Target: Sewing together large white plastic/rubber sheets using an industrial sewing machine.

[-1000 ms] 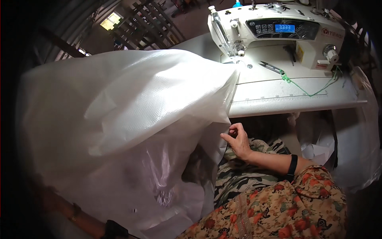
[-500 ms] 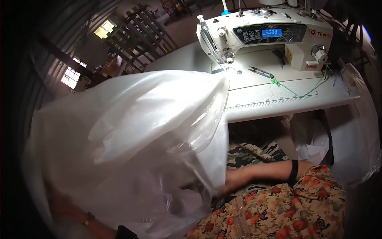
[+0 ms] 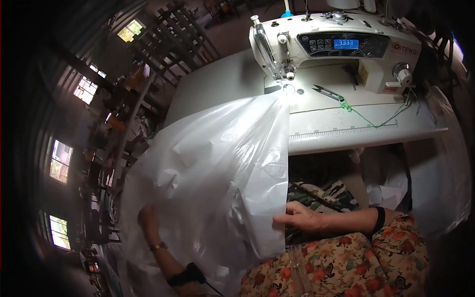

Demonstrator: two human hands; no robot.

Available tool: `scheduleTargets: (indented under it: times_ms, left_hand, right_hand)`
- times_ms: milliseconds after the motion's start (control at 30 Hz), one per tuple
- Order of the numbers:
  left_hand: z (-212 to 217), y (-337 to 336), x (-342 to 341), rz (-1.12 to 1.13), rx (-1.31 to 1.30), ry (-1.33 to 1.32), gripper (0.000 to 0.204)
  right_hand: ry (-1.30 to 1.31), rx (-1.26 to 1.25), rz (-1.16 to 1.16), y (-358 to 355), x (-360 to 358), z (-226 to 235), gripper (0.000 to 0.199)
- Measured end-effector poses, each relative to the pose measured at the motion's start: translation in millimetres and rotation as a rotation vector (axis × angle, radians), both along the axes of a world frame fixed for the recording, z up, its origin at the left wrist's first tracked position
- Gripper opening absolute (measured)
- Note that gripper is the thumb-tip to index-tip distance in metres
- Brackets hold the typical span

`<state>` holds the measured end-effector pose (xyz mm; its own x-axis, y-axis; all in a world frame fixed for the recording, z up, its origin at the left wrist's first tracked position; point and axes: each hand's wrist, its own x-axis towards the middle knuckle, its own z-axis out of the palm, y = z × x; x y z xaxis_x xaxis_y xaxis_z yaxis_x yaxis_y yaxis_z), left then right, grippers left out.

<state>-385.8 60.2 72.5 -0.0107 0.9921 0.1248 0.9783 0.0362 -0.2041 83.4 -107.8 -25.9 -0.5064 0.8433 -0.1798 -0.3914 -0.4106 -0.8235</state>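
A large, semi-glossy white plastic sheet (image 3: 208, 163) hangs over the table's front edge, its upper corner gathered beneath the needle of a white sewing machine (image 3: 366, 64). At the sheet's right edge, my right hand (image 3: 302, 218) pinches the material between thumb and fingers. Lower left, my left hand (image 3: 149, 222) is closed against the sheet with a fold of it seemingly in the fingers; the fingertips are hard to see. Creases fan out from the needle down the sheet.
Thread snips (image 3: 326, 93) with a green cord (image 3: 363, 115) lie on the machine bed, right of the needle. A ruler strip (image 3: 341, 130) runs along the table's front. White material (image 3: 438, 173) hangs at the right, and a slatted wooden rack (image 3: 173, 42) stands behind.
My left hand has come up and rightward, drawing the sheet's left side in and uncovering the tabletop and room behind. The sheet has flattened down. My right hand has risen slightly along the edge.
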Motion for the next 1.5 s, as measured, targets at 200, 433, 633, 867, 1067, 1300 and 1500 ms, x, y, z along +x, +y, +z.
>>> scheduleTargets:
  times_ms: [200,433,633,867,1067,1300,1500]
  left_hand:
    - [-9,-36,233,-0.596,0.108,-0.758,0.017]
    - [-60,-50,297,-0.721,0.239,-0.755,0.018]
    - [-107,-76,290,-0.622,0.369,-0.514,0.047]
    - [-147,-103,231,-0.333,0.437,-0.404,0.041]
    - [-137,-96,177,-0.338,0.331,-0.616,0.008]
    - [-22,-118,139,-0.086,-0.037,-1.796,0.015]
    - [35,-135,189,-0.061,-0.016,-1.812,0.019]
  right_hand:
    - [-0.284,0.248,-0.2,-11,8,-4,0.036]
    - [-0.91,0.147,-0.453,-26,85,-59,0.037]
    - [-1.588,0.68,-0.564,0,96,-8,0.026]
    - [-1.091,1.529,-0.403,55,9,21,0.016]
    - [-1.418,1.489,0.329,78,-15,-40,0.016]
    - [-1.373,1.149,0.277,84,-7,-38,0.023]
    - [0.129,0.221,-0.164,69,-20,7,0.031]
